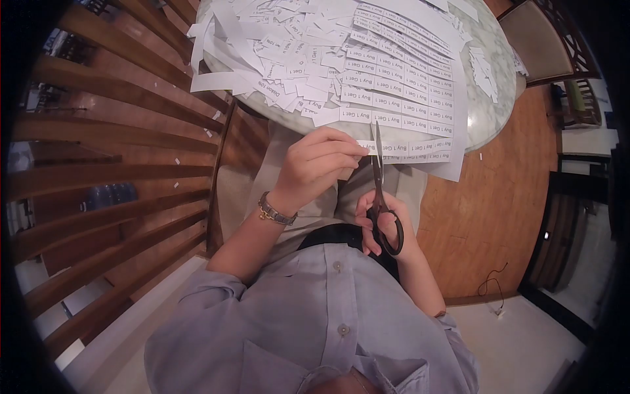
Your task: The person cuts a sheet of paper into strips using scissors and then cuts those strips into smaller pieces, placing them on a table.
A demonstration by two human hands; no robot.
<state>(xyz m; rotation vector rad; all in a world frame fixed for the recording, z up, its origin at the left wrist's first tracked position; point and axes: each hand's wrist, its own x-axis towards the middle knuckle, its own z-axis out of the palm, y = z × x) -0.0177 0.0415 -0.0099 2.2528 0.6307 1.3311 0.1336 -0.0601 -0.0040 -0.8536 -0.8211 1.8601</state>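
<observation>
My left hand (319, 159) pinches the end of a paper strip (428, 148) printed with "Buy 1 Get 1". In my right hand (388, 223) is a pair of scissors (378, 178) with dark handles, fingers through the loops. Its blades point away from me and lie across the strip, just right of my left fingertips. Whether the blades are parted is hard to make out. Beyond the hands, several more printed strips (400, 82) lie in rows on a white sheet (461, 111) at the table's near edge.
A heap of small cut slips (289, 56) covers the left of the round marble table (497, 72). More slips (483, 73) lie at its right. A slatted wooden chair back (125, 171) rises at left. Paper scraps dot the wooden floor (472, 217); a cable (493, 287) lies lower right.
</observation>
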